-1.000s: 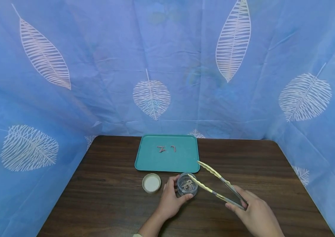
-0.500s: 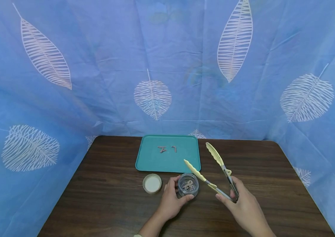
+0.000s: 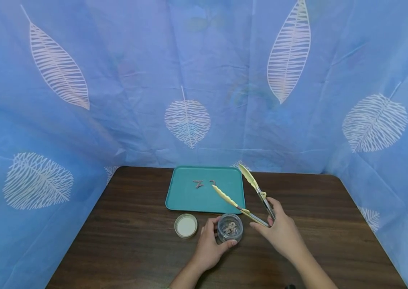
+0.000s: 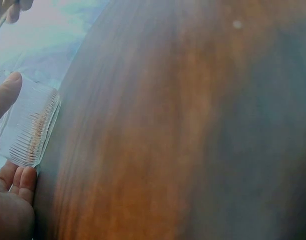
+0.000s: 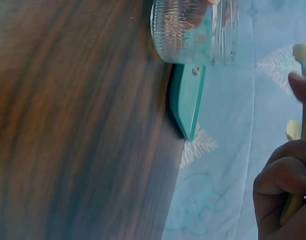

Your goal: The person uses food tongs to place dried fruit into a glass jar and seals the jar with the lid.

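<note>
My left hand (image 3: pixel 209 245) grips a clear ribbed jar (image 3: pixel 230 228) on the table, thumb at the near side and fingers round the far left. Several small pinkish-brown curled pieces (image 3: pixel 230 229) lie inside it. In the left wrist view the ribs of the jar (image 4: pixel 35 120) show between thumb and fingers. My right hand (image 3: pixel 279 228) holds a pair of tongs (image 3: pixel 241 208) with cream tips. Their arms are spread, nothing between them, one tip overlapping the teal tray (image 3: pixel 189 200). On that tray lie a few thin pinkish pieces (image 3: pixel 198 184) and a curved one (image 3: pixel 213 182).
A round lid (image 3: pixel 185 226) with a white inside lies left of the jar, in front of the tray. The dark wooden table (image 3: pixel 124 224) ends at a blue leaf-patterned cloth (image 3: pixel 135 100) behind and at both sides. A small black object (image 3: pixel 290 286) shows at the bottom edge.
My right hand has moved up and left with the tongs, from over the jar to the tray's right side. The left hand stays on the jar.
</note>
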Action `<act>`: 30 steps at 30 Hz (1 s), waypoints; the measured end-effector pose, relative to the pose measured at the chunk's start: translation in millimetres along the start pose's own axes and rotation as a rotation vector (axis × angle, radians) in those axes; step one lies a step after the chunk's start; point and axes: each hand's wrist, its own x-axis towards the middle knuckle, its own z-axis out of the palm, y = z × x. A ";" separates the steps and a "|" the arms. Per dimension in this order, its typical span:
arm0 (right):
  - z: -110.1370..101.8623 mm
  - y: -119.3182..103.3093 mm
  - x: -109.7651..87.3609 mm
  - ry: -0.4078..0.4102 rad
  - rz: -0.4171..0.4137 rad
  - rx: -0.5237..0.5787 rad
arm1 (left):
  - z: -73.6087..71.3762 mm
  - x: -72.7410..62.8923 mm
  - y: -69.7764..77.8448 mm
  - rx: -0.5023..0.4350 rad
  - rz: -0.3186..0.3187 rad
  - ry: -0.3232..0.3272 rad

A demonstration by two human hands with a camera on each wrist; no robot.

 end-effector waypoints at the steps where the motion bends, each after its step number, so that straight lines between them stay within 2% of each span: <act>1: 1.5 -1.3 3.8 -0.003 -0.005 -0.002 | 0.3 0.2 -0.6 0.002 0.008 -0.001; 4: 6.0 -5.9 13.8 -0.007 -0.027 -0.010 | 1.3 0.6 -2.3 0.006 0.004 -0.003; 12: 21.9 -14.0 41.3 -0.017 -0.087 -0.055 | 0.7 1.4 -5.6 0.012 0.047 -0.005; 16: 31.3 -15.2 56.6 -0.016 -0.117 -0.107 | 0.6 2.8 -5.9 0.015 0.023 -0.014; 21: 42.9 -13.1 72.8 -0.050 -0.128 -0.186 | 0.2 3.6 -3.9 0.002 -0.012 -0.023; 30: 53.6 -6.5 87.8 -0.101 -0.094 -0.291 | -0.9 2.6 -1.9 -0.006 -0.011 -0.030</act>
